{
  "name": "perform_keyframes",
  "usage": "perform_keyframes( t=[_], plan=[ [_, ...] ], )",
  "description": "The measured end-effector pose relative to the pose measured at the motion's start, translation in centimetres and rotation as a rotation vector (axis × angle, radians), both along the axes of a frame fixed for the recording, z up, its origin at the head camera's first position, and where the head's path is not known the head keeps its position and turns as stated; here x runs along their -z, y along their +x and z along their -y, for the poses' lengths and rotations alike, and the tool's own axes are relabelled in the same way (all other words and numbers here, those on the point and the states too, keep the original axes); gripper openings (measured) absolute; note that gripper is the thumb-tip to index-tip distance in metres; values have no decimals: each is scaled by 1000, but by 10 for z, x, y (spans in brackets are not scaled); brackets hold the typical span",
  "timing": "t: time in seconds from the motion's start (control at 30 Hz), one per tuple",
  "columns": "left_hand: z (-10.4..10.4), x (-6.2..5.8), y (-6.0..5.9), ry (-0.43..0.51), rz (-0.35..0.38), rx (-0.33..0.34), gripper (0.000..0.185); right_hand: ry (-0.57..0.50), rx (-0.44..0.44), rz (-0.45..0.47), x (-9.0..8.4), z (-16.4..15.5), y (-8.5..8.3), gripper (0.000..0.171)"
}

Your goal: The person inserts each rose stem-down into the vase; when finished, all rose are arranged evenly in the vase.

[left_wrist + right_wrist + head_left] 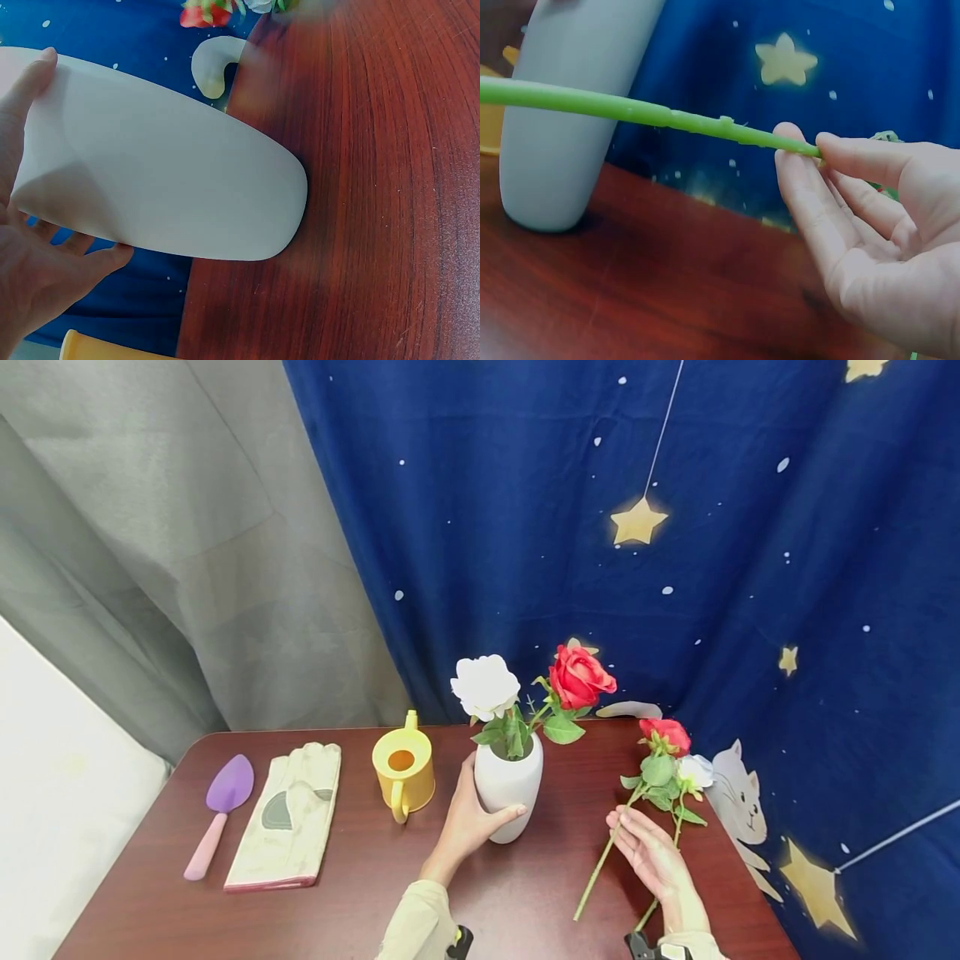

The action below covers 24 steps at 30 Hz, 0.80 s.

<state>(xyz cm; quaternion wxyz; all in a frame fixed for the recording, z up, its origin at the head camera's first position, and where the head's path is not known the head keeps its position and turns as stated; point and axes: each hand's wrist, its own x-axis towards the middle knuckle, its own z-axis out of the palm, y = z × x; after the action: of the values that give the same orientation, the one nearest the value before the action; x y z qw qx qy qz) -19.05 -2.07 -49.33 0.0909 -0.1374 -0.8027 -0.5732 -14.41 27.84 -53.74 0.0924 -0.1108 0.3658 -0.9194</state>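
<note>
A white vase (510,793) stands at the middle of the brown table (360,877); a white rose (485,685) and a red rose (580,677) stand in it. My left hand (471,817) grips the vase from its left side, thumb across the front; the left wrist view shows the vase (165,187) in my left hand (45,277). To the right, a second red rose (665,735) lies on the table. My right hand (639,839) pinches its green stem (630,111) between thumb and fingers (799,172). Beside it lies a small white rose (696,771).
Left of the vase stands a yellow watering can (403,768), then a pair of pale gloves (288,814) and a purple trowel (221,810). A blue starry curtain (600,527) hangs close behind the table, a grey one (165,552) at the left.
</note>
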Motion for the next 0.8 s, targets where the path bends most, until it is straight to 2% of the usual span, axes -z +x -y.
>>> perform_keyframes(
  t=[0.13, 0.37, 0.53, 0.8],
  plan=[
    [0, 0, 0, -3, 5, 0, 103, -7, 30, -37, -14, 6, -4, 46],
    [0, -1, 1, -8, 8, -4, 103, 49, 165, -34, -39, 18, -6, 38],
    [0, -1, 1, -9, 6, -3, 103, 44, 251, -42, -55, 25, -6, 36],
    [0, -1, 0, -7, 3, -4, 104, -96, 287, -94, -79, 37, -9, 37]
  ],
)
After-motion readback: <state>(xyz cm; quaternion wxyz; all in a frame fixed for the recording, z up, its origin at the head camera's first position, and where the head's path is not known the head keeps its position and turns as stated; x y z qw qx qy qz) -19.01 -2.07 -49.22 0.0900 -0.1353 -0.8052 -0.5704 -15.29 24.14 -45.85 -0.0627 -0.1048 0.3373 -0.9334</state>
